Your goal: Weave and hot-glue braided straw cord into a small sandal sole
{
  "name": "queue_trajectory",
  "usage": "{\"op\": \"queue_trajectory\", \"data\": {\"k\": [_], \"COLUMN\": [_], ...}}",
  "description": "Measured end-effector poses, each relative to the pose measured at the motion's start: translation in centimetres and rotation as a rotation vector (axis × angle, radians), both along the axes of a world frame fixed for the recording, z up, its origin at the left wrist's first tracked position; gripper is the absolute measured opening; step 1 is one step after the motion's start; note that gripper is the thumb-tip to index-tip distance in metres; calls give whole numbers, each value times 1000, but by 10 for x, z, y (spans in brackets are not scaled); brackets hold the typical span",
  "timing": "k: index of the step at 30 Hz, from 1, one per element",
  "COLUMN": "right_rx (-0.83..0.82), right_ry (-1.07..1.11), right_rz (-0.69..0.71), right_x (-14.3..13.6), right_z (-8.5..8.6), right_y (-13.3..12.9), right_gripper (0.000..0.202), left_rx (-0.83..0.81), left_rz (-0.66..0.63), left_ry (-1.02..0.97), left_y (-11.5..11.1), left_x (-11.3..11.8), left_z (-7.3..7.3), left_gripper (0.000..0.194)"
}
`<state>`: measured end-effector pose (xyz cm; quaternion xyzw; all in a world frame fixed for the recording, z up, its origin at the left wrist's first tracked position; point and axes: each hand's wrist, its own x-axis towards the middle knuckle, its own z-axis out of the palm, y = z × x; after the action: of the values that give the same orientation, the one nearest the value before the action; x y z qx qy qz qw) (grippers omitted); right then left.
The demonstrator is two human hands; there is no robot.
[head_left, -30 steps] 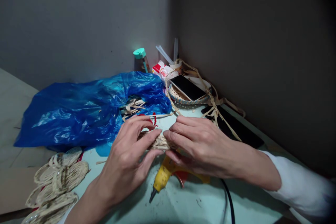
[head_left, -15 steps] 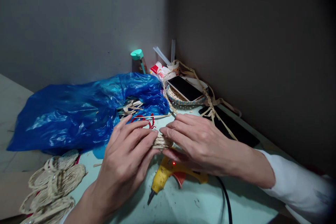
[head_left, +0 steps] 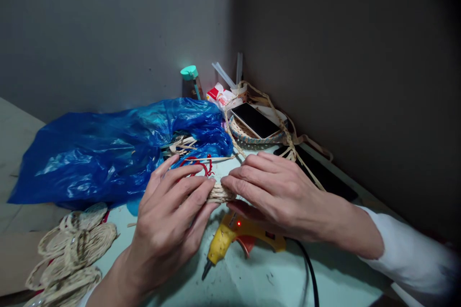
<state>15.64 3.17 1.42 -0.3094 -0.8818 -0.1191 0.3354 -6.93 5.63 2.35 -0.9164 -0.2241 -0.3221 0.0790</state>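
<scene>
Between my two hands is a small piece of braided straw cord [head_left: 221, 193], pale and laid in several rows. My left hand [head_left: 176, 206] grips its left end with bent fingers, thumb underneath. The right end is pinched by my right hand [head_left: 270, 192], whose fingers lie along the top. Both ends of the piece are hidden by the fingers. Just below my hands a yellow glue gun [head_left: 220, 243] with an orange trigger lies on the table, its red light lit and its nozzle toward me. Red cord [head_left: 209, 165] lies just beyond the fingers.
A blue plastic bag [head_left: 97, 153] with straw strips spreads at the left. Coiled straw braids [head_left: 81, 244] lie at front left. Behind my right hand, a phone [head_left: 255, 120] rests on a woven basket [head_left: 248, 143]. A teal-lidded bottle [head_left: 189, 79] stands by the wall. The gun's black cable [head_left: 310, 268] runs toward me.
My right hand has shifted slightly, and a little more of the straw braid shows between the hands. Both hands keep their grip. The view has moved very slightly.
</scene>
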Motion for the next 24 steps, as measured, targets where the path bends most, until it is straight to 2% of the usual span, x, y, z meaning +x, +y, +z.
{"op": "queue_trajectory", "data": {"k": [10,12,14,16,21,24], "right_rx": [-3,-13,-17,3,166,295], "right_ry": [8,-9,-19,3,117,141], "right_rz": [-9,-47,-88,-114,-116,-110], "right_x": [-3,-1,3,6,14,20], "right_z": [-3,-5,-7,-7,-6,-3], "right_y": [0,1,3,7,15,15], "right_gripper": [18,18,18,16,19,31], "left_rx": [-25,-60,-131,-226,-516,-546], "left_rz": [13,32,74,163,421,507], "left_ry": [18,45,7,-145,-760,-932], "left_y": [4,6,9,12,26,31], "left_x": [0,-2,-6,-12,-28,-33], "left_z": [-5,-4,-2,0,7,13], "left_gripper": [29,43,66,76,49,37]}}
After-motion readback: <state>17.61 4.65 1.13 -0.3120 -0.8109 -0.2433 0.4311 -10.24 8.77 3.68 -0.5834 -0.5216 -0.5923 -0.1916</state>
